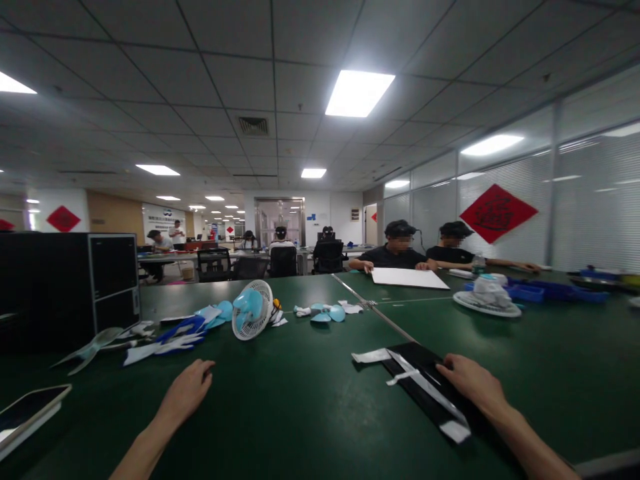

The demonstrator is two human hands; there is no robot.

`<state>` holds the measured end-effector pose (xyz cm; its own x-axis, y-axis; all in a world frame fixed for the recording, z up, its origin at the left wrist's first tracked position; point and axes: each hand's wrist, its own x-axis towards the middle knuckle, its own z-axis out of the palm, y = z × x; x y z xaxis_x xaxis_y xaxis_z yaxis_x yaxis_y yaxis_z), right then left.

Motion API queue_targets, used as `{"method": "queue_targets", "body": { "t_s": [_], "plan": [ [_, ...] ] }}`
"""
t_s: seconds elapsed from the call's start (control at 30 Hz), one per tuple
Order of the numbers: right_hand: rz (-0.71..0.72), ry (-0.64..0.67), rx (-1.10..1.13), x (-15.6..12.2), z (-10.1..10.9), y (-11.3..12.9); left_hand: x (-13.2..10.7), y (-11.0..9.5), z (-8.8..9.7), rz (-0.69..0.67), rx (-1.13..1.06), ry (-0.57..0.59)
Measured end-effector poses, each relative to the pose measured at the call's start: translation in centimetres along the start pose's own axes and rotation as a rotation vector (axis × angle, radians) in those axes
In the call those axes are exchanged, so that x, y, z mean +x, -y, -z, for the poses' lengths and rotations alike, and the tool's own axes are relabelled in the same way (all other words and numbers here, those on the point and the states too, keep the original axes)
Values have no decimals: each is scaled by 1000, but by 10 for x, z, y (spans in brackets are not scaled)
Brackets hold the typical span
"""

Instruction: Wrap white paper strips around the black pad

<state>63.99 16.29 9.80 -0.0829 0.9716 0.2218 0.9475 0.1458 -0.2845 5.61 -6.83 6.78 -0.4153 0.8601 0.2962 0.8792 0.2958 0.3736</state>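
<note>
My left hand rests at the table's near left, fingers curled in and nothing visible in them. A flat black sheet or pouch with white tape-like strips across it lies to the right. At its right edge is my right hand, fingers bent and closed on that edge; the fingertips are partly hidden. Ahead of my left hand are blue-and-white gloves and a small fan head with a white grille and light-blue blades, tipped on its side.
The green table carries a black computer case and a tablet-like device at left. Loose blue fan blades lie mid-table. A white grille and blue trays stand right. Across, a person holds a white board.
</note>
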Motion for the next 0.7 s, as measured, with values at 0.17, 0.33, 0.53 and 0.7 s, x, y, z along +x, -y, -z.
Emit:
{"method": "queue_targets", "body": {
  "t_s": [0.17,0.33,0.53,0.7],
  "plan": [
    [26,-194,-26,-23,8,5,2,4,-3,-5,-20,29],
    [-69,-33,116,-61,10,-4,-3,-9,2,3,30,28],
    [-13,-2,267,-86,-7,-12,-5,-16,5,-11,60,48],
    [-7,13,386,-91,-4,1,-4,-11,4,-9,32,48]
  ]
}}
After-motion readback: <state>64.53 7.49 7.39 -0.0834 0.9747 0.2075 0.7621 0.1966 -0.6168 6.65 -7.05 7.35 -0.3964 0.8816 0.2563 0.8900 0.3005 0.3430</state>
